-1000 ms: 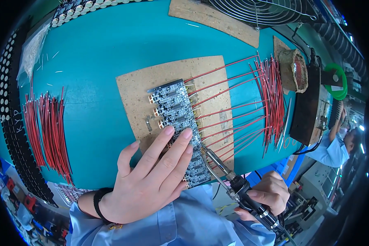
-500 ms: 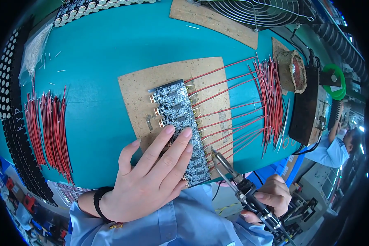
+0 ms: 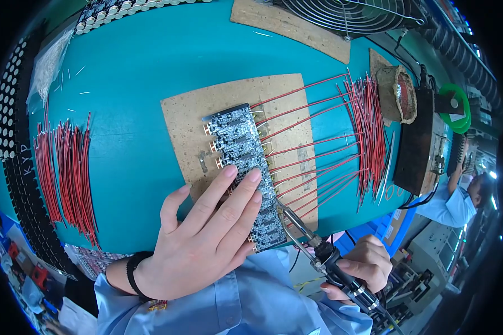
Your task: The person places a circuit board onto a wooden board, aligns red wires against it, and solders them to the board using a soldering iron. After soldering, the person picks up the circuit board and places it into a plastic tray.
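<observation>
Soldering iron (image 3: 326,255) shifted leftward, long dark circuit board (image 3: 245,148), white-speckled

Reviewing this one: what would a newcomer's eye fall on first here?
Probably the pile of red wires on the right of the teal table, several reaching left to the circuit board strip near the middle. Next, perhaps, the left hand spread over that strip, and the soldering iron at lower right, held by the right hand.
</observation>
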The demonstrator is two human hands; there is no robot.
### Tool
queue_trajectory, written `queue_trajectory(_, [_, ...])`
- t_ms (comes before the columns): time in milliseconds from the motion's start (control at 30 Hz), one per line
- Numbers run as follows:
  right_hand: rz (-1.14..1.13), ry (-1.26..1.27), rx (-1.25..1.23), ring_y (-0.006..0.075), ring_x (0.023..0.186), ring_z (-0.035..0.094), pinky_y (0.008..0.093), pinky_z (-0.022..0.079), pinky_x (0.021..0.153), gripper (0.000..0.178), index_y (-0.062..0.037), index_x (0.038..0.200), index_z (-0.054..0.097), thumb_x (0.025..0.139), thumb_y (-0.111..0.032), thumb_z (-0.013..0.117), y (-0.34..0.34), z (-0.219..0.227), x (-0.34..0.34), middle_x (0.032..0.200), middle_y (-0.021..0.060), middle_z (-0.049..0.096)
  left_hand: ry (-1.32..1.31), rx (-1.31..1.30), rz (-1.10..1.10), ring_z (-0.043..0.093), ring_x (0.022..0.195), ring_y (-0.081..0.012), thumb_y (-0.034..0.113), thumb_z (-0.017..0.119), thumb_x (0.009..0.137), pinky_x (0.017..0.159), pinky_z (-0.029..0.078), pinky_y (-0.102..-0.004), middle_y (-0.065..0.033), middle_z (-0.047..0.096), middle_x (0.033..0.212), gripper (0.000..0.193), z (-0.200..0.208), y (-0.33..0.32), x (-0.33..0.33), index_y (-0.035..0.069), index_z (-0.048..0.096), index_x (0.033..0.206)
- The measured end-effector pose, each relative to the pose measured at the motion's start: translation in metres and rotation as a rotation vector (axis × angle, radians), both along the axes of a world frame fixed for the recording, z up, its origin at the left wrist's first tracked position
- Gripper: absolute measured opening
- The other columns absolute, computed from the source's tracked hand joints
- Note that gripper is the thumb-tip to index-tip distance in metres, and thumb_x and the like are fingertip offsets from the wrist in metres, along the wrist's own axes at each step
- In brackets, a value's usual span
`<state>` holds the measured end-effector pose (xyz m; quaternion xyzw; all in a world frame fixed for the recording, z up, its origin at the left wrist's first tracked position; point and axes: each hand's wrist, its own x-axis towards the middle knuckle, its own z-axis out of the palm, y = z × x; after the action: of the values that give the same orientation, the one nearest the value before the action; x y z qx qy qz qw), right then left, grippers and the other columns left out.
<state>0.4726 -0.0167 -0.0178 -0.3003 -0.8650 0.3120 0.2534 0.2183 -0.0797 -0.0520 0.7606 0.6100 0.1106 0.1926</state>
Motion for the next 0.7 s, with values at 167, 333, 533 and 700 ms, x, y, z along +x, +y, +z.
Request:
queue_trajectory(167, [0.016,-0.004,-0.001,0.0141,0.042,0.046,0.0291,0.029,0.045,0.048,-0.0036,0.081,0.056,0.065,-0.041,0.081,0.0011,0.0005,-0.0009,0.055,0.0011,0.05,-0.002,0.002,0.004,0.039,0.128,-0.0184,0.035,0.064,0.071,0.098,0.022,-0.0462,-0.003,0.043,0.139,0.051,-0.0003,-0.0006,0.0,0.011,0.06,0.116])
queue_trajectory(333, [0.01,-0.001,0.0,0.014,0.042,0.046,0.0292,0.029,0.044,0.047,-0.0038,0.081,0.056,0.066,-0.042,0.08,0.0004,-0.0002,-0.0006,0.054,0.001,0.05,-0.011,0.006,0.008,0.04,0.128,-0.0182,0.035,0.064,0.07,0.097,0.022,-0.046,-0.0028,0.043,0.139,0.051,-0.0006,-0.0005,-0.0002,0.011,0.06,0.115])
queue_trajectory(533, [0.003,-0.001,0.006,0.014,0.042,0.046,0.0292,0.029,0.044,0.047,-0.0042,0.081,0.056,0.066,-0.042,0.08,-0.0007,0.0,-0.0008,0.052,0.0009,0.051,-0.013,0.015,0.009,0.04,0.128,-0.0181,0.034,0.064,0.07,0.097,0.023,-0.0458,-0.0026,0.043,0.139,0.05,-0.0011,-0.0005,-0.0001,0.011,0.06,0.114])
queue_trajectory(700, [-0.013,0.052,-0.006,0.011,0.039,0.045,0.0235,0.027,0.041,0.035,-0.0067,0.079,0.062,0.059,-0.024,0.085,0.001,-0.0005,-0.0028,0.052,0.0,0.055,-0.01,0.019,0.007,0.04,0.128,-0.0183,0.034,0.064,0.07,0.097,0.023,-0.0459,-0.0029,0.043,0.139,0.051,-0.0013,-0.0006,-0.0001,0.011,0.06,0.115])
